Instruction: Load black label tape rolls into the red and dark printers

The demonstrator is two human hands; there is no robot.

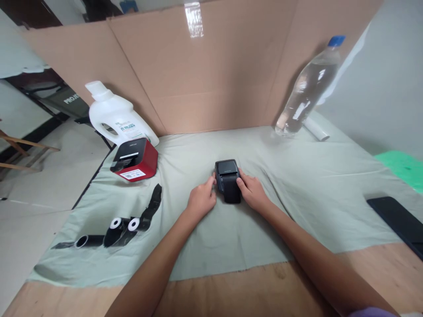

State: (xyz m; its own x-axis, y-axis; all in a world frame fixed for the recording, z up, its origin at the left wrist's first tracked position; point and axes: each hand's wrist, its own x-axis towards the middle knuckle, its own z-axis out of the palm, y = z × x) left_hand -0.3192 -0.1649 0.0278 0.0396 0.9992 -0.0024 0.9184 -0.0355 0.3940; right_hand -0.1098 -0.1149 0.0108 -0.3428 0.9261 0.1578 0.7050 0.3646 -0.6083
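A small black portable printer (227,167) rests on the green cloth (251,246) in front of me, and a wide black strip (231,189) hangs out of its front. My left hand (202,198) is closed at the printer's left side, its index finger and thumb against the edge. On the opposite side my right hand (253,189) grips the casing, with the thumb lying by the strip. The undersides of both hands, and the fingers beneath them, are hidden.
At left stand a red-and-black printer (148,160) and a white jug (112,112). Black rolls (120,231) lie below them. A water bottle (309,90) leans against the cardboard (205,66), near a white tube (316,127). A phone (396,218) and green plastic (401,167) are at right.
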